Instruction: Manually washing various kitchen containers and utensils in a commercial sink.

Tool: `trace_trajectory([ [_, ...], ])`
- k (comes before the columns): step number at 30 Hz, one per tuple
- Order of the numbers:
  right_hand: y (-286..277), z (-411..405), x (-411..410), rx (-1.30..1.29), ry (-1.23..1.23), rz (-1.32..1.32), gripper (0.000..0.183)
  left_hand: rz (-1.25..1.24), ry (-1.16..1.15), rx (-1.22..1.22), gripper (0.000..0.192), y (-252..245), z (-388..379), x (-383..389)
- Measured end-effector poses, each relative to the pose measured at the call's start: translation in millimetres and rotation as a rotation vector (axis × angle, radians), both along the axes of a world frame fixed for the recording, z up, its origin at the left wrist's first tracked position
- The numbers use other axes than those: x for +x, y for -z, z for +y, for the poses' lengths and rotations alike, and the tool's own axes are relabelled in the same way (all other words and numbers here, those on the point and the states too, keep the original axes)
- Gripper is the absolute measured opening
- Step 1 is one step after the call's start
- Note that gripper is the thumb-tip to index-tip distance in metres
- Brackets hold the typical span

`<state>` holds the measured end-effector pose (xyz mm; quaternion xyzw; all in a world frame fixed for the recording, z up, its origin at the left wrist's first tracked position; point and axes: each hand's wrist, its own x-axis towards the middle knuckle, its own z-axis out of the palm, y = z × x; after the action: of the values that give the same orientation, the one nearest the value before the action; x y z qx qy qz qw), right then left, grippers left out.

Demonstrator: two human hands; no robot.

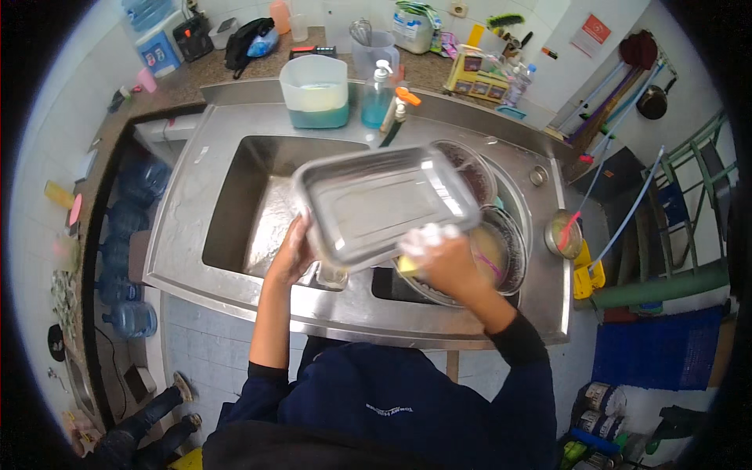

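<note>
My left hand [294, 249] grips the left side of a rectangular metal pan [385, 202], held tilted above the sink counter. Soap suds cover the fingers of my right hand [443, 258], which holds a yellow sponge [408, 266] by the pan's near right edge. Both the pan and the right hand are blurred. Behind the pan lies the left sink basin [235, 217], partly hidden by it. Under my right hand, a large round metal basin [520, 200] holds a pot [517, 252] with cloudy liquid and another dirty round vessel [467, 170].
A plastic tub of bluish liquid [317, 97], a pump bottle [376, 100] and the faucet [393, 120] stand at the sink's back. On the right rim is a small metal bowl [563, 234] with a pink utensil. Another person's legs [147, 423] show at lower left.
</note>
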<state>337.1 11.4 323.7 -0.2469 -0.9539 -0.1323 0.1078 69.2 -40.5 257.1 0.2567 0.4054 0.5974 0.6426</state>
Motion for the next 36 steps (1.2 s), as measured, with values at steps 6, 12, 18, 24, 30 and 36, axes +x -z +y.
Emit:
trace_trajectory([
  [6,62,-4,-124,-0.130,-0.146,0.222,0.038,0.169,-0.265,-0.345,0.040,17,-44,-118],
  [12,87,-18,-136,-0.581,0.046,0.304,0.043,0.449,-0.311,-0.373,0.037,93,-2,-164],
  [18,83,-31,-121,-0.809,0.327,0.466,0.031,-0.053,-0.288,-0.386,0.045,224,80,-124],
  [24,80,-34,-124,-0.901,0.409,0.604,0.023,-0.371,-0.399,-0.603,0.032,297,119,-79],
  [30,82,42,-144,-1.430,0.449,0.990,0.027,-0.519,-0.410,-0.651,0.031,329,120,-63],
  [36,53,257,-234,0.197,0.261,0.379,0.030,0.147,-0.552,-0.462,0.042,305,124,-78],
])
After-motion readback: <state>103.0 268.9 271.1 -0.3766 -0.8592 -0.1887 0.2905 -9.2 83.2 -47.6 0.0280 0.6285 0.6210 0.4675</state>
